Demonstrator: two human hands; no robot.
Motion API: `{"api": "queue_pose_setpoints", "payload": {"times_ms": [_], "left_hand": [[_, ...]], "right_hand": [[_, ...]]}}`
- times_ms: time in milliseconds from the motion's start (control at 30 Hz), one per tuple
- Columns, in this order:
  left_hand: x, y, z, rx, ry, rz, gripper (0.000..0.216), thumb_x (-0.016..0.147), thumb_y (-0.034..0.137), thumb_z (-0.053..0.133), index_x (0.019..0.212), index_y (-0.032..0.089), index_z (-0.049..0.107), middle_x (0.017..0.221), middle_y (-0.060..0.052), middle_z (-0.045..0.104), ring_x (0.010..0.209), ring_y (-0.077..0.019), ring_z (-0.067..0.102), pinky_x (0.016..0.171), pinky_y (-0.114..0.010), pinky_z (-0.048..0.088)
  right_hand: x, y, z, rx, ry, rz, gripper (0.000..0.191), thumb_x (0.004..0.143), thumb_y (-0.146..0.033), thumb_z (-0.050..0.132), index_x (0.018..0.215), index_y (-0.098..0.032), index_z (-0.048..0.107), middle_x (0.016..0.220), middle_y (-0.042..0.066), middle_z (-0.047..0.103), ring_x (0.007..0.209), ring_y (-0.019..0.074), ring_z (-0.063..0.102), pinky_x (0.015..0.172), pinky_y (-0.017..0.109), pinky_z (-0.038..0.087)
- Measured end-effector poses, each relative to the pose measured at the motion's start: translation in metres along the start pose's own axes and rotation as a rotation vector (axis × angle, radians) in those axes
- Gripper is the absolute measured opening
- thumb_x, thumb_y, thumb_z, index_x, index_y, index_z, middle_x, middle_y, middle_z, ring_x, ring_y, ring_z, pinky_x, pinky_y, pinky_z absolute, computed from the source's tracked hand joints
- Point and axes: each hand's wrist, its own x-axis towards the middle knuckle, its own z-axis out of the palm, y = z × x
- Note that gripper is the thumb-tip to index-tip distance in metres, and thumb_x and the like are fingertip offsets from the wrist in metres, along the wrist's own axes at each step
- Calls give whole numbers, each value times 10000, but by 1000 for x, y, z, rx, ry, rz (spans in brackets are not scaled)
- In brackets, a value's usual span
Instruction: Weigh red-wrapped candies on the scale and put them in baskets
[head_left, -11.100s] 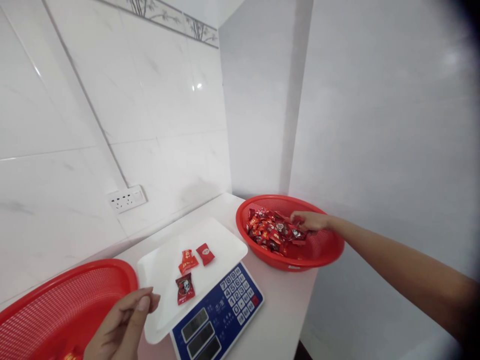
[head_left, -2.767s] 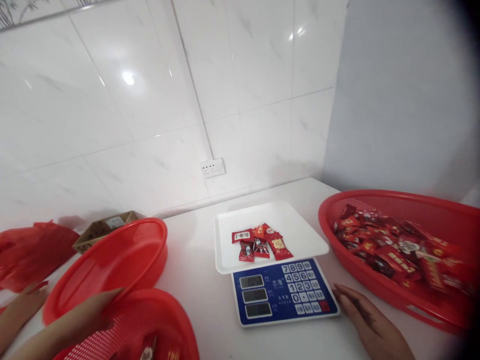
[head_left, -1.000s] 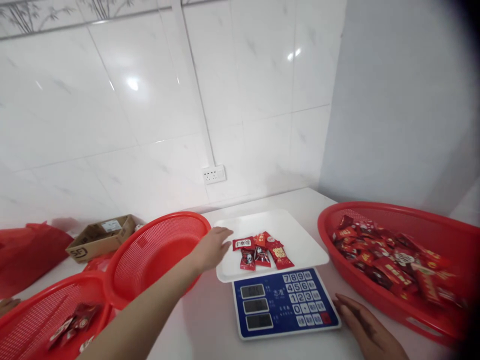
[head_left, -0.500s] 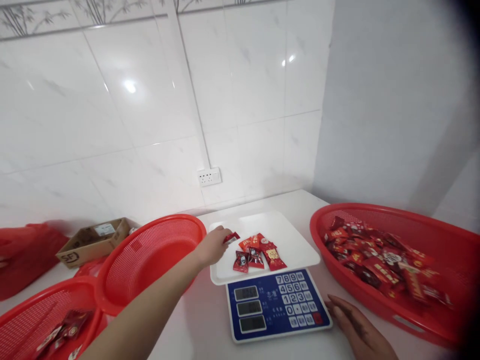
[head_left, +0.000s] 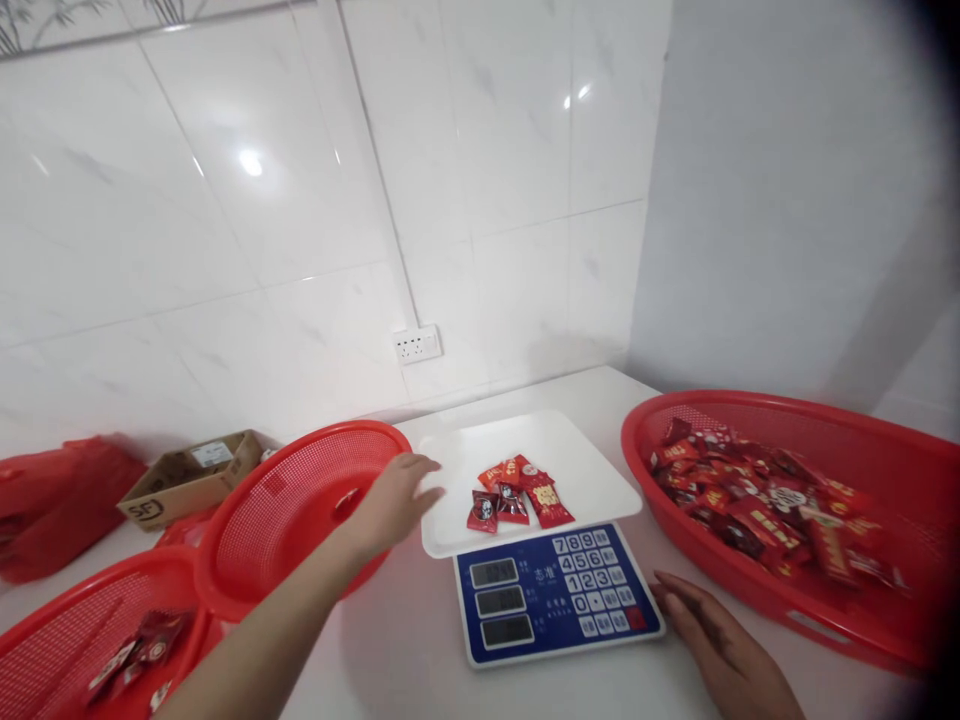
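My left hand [head_left: 397, 495] hovers between the middle red basket [head_left: 300, 450] and the white weighing tray [head_left: 442, 520], fingers apart and holding nothing. A small red candy packet [head_left: 346, 503] is inside that basket, left of the hand. Several wrapped candies [head_left: 517, 495] in red, orange and dark red lie grouped on the tray. Below the tray is the blue keypad panel of a digital scale [head_left: 555, 590]. At the scale's lower right corner rests my right hand [head_left: 724, 645], fingers loosely extended and empty; its fingertips are close to the scale's edge.
To the right stands a large red basket [head_left: 787, 410] piled with wrapped candies. Another red basket [head_left: 97, 590] at lower left has a few packets. A cardboard box [head_left: 191, 480] and a red plastic bag [head_left: 64, 505] sit at the back left. The tiled wall borders the table.
My left hand has moved left from the tray and let go of a red candy packet, now in the middle basket. My right hand stays beside the scale. The view has tilted slightly.
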Motion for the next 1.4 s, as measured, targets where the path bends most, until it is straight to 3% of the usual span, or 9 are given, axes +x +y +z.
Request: {"api": "queue_pose_setpoints", "payload": {"times_ms": [133, 333, 500, 600, 767, 933, 1033, 1167, 1400], "left_hand": [[10, 34, 22, -110, -163, 134, 363, 795, 359, 557, 1141, 251, 552, 1178, -36, 594, 1122, -187, 500, 939, -300, 404], [25, 39, 36, -115, -229, 102, 320, 694, 195, 613, 1009, 184, 560, 1006, -66, 589, 986, -223, 528, 801, -355, 448], [21, 38, 39, -145, -150, 47, 299, 671, 107, 557, 945, 214, 504, 957, -10, 539, 761, -129, 557, 661, -255, 454], [14, 31, 30, -148, -44, 12, 263, 696, 97, 514, 914, 238, 473, 943, 9, 538, 774, -112, 565, 678, -219, 451], [2, -3, -5, 9, 182, -143, 192, 790, 110, 387, 915, 220, 482, 959, -54, 528, 857, -190, 534, 730, -317, 430], [-2, -27, -19, 150, 203, -243, 169, 770, 114, 425, 862, 169, 555, 977, -136, 560, 951, -289, 503, 754, -409, 404], [5, -11, -7, 112, 153, -158, 172, 826, 243, 454, 919, 185, 586, 1052, -111, 597, 1044, -279, 494, 837, -397, 400], [27, 32, 17, 5, 61, -6, 290, 873, 393, 428, 1046, 215, 577, 1078, -65, 623, 1060, -211, 518, 869, -342, 423], [72, 79, 45, -30, -89, 37, 352, 849, 411, 514, 1101, 169, 550, 1075, -70, 597, 975, -204, 571, 831, -432, 468]], "right_hand": [[-1, -2, -1, 15, -3, 32, 407, 688, -533, 546, 955, -245, 653, 994, 33, 715, 950, 241, 650, 816, 307, 536], [-2, -6, -2, 39, -22, 112, 457, 665, -563, 526, 963, -235, 635, 1021, 58, 708, 979, 252, 641, 858, 334, 515], [-2, -5, -2, 26, -14, 105, 455, 651, -568, 538, 955, -245, 640, 1035, 57, 702, 1000, 262, 632, 883, 359, 503], [-2, -4, -2, 35, -17, 100, 433, 667, -553, 543, 955, -247, 646, 1017, 51, 710, 983, 258, 641, 860, 349, 519], [-2, -3, -3, 38, -7, 29, 379, 704, -509, 550, 954, -247, 659, 991, 32, 718, 949, 235, 656, 811, 301, 542], [-2, -3, -2, 22, 1, 19, 373, 707, -509, 545, 937, -241, 665, 988, 27, 719, 940, 234, 657, 809, 297, 541], [-1, -4, -2, 20, 4, 27, 372, 699, -512, 549, 931, -244, 665, 976, 26, 722, 936, 240, 658, 802, 301, 544], [-2, -4, -2, 34, 0, 20, 383, 694, -522, 555, 942, -250, 661, 966, 29, 724, 928, 246, 660, 790, 311, 547], [-3, -10, -3, 82, -15, 93, 448, 650, -545, 573, 960, -230, 646, 950, 53, 726, 925, 248, 661, 822, 321, 533]]}}
